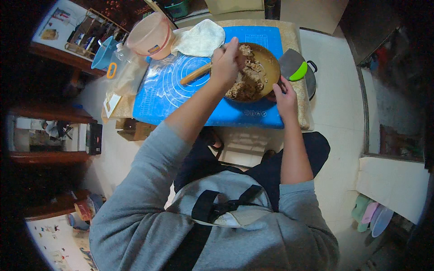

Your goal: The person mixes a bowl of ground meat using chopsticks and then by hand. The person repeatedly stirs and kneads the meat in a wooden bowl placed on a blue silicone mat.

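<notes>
A round metal bowl [273, 64] stands on a blue silicone baking mat [152, 105], with a lumpy brown mixture [252, 79] inside, mostly toward its left. My left hand [226, 64] is curled over the bowl's left side with the thumb uppermost; whether a utensil is inside the fist is hidden. At the lower right rim, my right hand [286, 96] grips the bowl, its thumb near the edge and its fingers against the outer wall. A tapered wooden handle or rod [195, 75] extends left from beside the bowl; where it ends is hidden.
A pale cloth [200, 39] lies behind the mat, beside a lidded pinkish plastic tub [149, 35]. Left of the mat is a clear plastic container with an orange handle [111, 70]. A gray and green item [294, 66] overlaps a dark round pan [311, 84] at the table's right edge.
</notes>
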A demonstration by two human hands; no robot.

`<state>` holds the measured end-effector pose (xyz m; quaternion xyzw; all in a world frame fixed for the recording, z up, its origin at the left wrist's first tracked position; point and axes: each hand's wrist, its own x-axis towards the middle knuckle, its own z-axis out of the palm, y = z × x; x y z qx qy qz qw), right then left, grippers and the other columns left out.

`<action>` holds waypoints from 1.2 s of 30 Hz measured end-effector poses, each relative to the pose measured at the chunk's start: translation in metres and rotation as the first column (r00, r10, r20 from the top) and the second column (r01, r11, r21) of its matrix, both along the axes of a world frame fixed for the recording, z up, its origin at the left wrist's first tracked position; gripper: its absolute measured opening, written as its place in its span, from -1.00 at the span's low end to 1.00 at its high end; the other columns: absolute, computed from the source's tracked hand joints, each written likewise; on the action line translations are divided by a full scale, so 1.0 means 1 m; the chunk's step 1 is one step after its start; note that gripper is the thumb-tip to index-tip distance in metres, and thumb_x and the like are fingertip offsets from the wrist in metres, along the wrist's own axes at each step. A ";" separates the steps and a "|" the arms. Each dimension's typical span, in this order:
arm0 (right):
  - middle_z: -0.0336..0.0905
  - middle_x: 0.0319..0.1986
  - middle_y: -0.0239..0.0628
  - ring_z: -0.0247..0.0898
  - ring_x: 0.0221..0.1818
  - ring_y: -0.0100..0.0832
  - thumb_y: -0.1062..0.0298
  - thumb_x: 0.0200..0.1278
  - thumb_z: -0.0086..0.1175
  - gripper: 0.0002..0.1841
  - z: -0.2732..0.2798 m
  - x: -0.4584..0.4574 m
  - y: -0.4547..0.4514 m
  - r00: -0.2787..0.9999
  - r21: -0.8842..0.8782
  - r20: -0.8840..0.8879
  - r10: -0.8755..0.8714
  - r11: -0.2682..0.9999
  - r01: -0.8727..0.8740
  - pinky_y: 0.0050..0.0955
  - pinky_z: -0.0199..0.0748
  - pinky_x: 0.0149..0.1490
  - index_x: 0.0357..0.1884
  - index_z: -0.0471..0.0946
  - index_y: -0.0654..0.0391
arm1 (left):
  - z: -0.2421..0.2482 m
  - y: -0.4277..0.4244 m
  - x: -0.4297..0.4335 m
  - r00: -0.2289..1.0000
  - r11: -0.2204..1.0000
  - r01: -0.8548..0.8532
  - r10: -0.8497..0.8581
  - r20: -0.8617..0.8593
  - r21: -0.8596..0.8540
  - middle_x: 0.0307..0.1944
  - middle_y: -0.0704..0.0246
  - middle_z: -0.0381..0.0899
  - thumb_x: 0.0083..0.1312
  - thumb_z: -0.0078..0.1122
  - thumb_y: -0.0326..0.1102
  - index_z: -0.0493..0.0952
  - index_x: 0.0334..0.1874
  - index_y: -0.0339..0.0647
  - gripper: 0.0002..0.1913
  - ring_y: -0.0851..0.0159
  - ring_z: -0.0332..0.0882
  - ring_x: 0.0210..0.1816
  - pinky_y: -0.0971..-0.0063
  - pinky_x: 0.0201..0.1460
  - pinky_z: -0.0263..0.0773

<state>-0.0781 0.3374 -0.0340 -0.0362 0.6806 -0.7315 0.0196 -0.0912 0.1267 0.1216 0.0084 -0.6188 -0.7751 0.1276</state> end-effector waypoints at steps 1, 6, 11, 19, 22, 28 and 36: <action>0.57 0.30 -0.08 0.69 0.09 -0.33 0.36 0.64 0.11 -0.42 0.004 0.002 0.001 1.000 0.006 0.027 0.001 1.000 -0.001 -0.32 0.81 0.00 0.58 0.29 0.28 | -0.004 -0.009 0.013 0.999 0.999 0.015 -0.017 0.046 0.046 -0.65 0.39 0.33 0.64 0.07 0.06 0.35 -0.53 -0.08 -0.47 0.33 0.27 -0.60 0.33 -0.46 0.21; 0.58 0.29 -0.09 0.70 0.06 -0.35 0.36 0.64 0.11 -0.42 0.007 0.005 -0.002 1.000 0.005 0.011 0.005 1.000 -0.005 -0.34 0.81 -0.02 0.59 0.29 0.28 | -0.011 -0.066 0.045 0.974 0.972 0.213 -0.220 0.057 0.101 -0.64 0.35 0.37 0.62 0.09 0.06 0.38 -0.53 -0.10 -0.47 0.31 0.30 -0.60 0.32 -0.46 0.23; 0.61 0.25 -0.11 0.71 0.02 -0.36 0.37 0.63 0.11 -0.42 -0.007 -0.004 -0.003 0.999 -0.017 -0.045 -0.008 1.000 0.007 -0.35 0.80 -0.03 0.59 0.30 0.27 | -0.013 -0.072 0.001 0.998 0.995 0.063 -0.062 0.011 -0.078 -0.66 0.35 0.37 0.61 0.12 0.04 0.38 -0.55 -0.10 -0.47 0.31 0.31 -0.60 0.32 -0.49 0.19; 0.61 0.27 -0.02 0.71 0.10 -0.33 0.26 0.58 0.20 -0.37 -0.005 -0.004 0.001 0.999 0.021 0.001 -0.032 0.999 0.032 -0.37 0.70 0.13 0.56 0.34 0.30 | -0.022 0.002 -0.005 0.992 0.991 0.127 -0.128 -0.011 -0.039 -0.56 0.44 0.37 0.61 0.12 -0.01 0.40 -0.49 -0.06 -0.54 0.37 0.25 -0.55 0.36 -0.42 0.15; 0.60 0.28 -0.07 0.68 0.11 -0.33 0.31 0.61 0.16 -0.40 -0.006 -0.001 -0.001 1.000 -0.042 -0.011 -0.003 0.999 0.002 -0.35 0.75 0.08 0.57 0.33 0.29 | -0.014 -0.025 0.015 0.964 0.968 0.240 -0.247 0.101 0.075 -0.61 0.49 0.23 0.60 0.15 -0.02 0.30 -0.53 -0.01 -0.52 0.40 0.17 -0.57 0.36 -0.43 0.09; 0.57 0.30 -0.10 0.67 0.11 -0.34 0.35 0.63 0.13 -0.42 0.000 0.001 -0.002 1.000 -0.006 0.009 -0.014 1.000 0.014 -0.32 0.81 0.02 0.58 0.31 0.27 | -0.001 -0.060 -0.018 0.995 0.977 0.083 -0.071 0.068 -0.198 -0.62 0.45 0.27 0.60 0.14 0.01 0.28 -0.56 -0.04 -0.47 0.35 0.19 -0.58 0.32 -0.44 0.14; 0.62 0.27 0.08 0.65 0.22 -0.27 0.23 0.55 0.25 -0.37 0.008 0.006 -0.001 0.999 -0.039 0.033 -0.008 0.999 0.009 -0.35 0.65 0.22 0.51 0.40 0.36 | -0.007 -0.024 -0.034 0.990 0.943 -0.092 0.052 -0.131 -0.320 -0.66 0.36 0.36 0.62 0.10 0.03 0.37 -0.56 -0.10 -0.47 0.28 0.33 -0.58 0.28 -0.45 0.23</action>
